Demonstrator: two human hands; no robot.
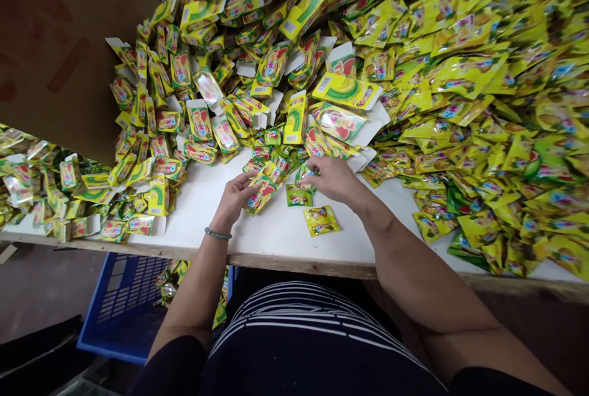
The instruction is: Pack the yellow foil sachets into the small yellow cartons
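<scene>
That left hand (234, 201) grips a tilted box (262, 194). The right hand (337, 180), knuckles arched, pinches a green packet (304, 177).

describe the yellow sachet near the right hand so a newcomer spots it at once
Start at the white tabletop, in the middle of its near edge. Between that edge and the right hand lies the yellow sachet. Its yellow colour sets it apart from the green sachet beside it.

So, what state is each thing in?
Small yellow-green cardboard carton, held
Left hand, closed on it
Right hand, at green packets, grip unclear
Square yellow plastic packet, lying flat
Loose green plastic packet, lying flat
Blue plastic crate, partly filled
Piled yellow cardboard cartons, several flaps open
</scene>
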